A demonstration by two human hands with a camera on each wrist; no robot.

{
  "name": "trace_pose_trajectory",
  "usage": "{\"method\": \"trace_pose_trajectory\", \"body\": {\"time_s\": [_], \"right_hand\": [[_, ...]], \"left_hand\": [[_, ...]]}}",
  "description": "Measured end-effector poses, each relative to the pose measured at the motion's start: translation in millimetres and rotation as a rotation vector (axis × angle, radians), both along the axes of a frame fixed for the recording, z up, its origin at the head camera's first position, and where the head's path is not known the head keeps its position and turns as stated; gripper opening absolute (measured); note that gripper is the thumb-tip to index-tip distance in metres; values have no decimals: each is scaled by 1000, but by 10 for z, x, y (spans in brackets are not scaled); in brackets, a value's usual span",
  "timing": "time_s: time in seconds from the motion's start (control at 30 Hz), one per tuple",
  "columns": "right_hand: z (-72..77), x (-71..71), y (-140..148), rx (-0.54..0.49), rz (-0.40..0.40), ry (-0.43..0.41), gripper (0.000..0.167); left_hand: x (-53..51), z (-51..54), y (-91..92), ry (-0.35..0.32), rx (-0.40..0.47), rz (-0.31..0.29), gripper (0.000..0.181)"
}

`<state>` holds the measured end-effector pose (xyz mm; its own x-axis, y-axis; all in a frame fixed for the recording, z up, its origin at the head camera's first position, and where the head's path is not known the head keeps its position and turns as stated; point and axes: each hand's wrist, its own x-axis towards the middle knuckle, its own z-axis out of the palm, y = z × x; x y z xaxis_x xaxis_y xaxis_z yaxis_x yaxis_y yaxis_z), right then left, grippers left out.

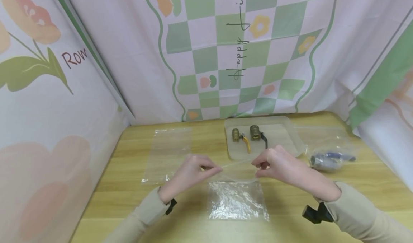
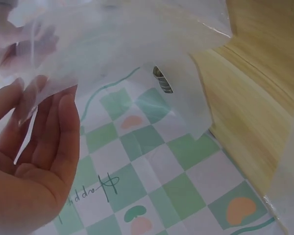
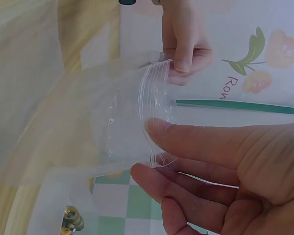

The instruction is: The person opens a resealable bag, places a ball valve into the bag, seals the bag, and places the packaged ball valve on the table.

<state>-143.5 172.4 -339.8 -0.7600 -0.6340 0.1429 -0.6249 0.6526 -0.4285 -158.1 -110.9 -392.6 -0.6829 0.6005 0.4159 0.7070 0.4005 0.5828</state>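
Observation:
A clear zip-lock bag (image 1: 238, 201) hangs between the two hands over the table's front middle. The left hand (image 1: 193, 169) pinches one end of its mouth between thumb and fingers. At the other end, the right hand (image 1: 279, 166) pinches the mouth edge. In the right wrist view the zip strip of the bag (image 3: 154, 105) spans from hand to hand, and its mouth looks slightly parted near the right thumb. I see nothing inside the bag.
Behind the hands, a translucent tray (image 1: 298, 142) bears a brass ball valve with a yellow handle (image 1: 236, 135) and a larger one with a dark handle (image 1: 255, 132). At right, another bag contains a silver, blue-handled valve (image 1: 322, 162). A flat clear bag (image 1: 169, 149) lies left.

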Motion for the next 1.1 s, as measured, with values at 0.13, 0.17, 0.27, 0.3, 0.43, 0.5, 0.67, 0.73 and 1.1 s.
{"method": "trace_pose_trajectory", "body": {"time_s": [0.13,0.17,0.27,0.3,0.43,0.5,0.67,0.73,1.1], "right_hand": [[-4,17,-31,-5,23,7,11],[-6,20,-37,-4,29,15,10],[-10,21,-45,0,46,36,19],[-12,21,-45,-1,50,41,21],[-20,20,-37,-4,53,43,22],[-24,22,-34,-5,48,38,17],[-32,34,-31,-11,38,25,15],[-36,40,-32,-17,43,30,21],[-46,50,-46,-35,63,38,24]], "left_hand": [[-1,16,45,2,-5,41,17],[1,20,51,1,-5,52,18],[12,37,65,-17,-7,78,17],[18,43,68,-18,-13,85,16],[43,56,85,-3,-62,120,12],[53,56,94,6,-86,139,13],[65,66,106,33,-102,156,14],[62,72,107,63,-103,157,13],[95,97,110,97,-183,193,13]]}}
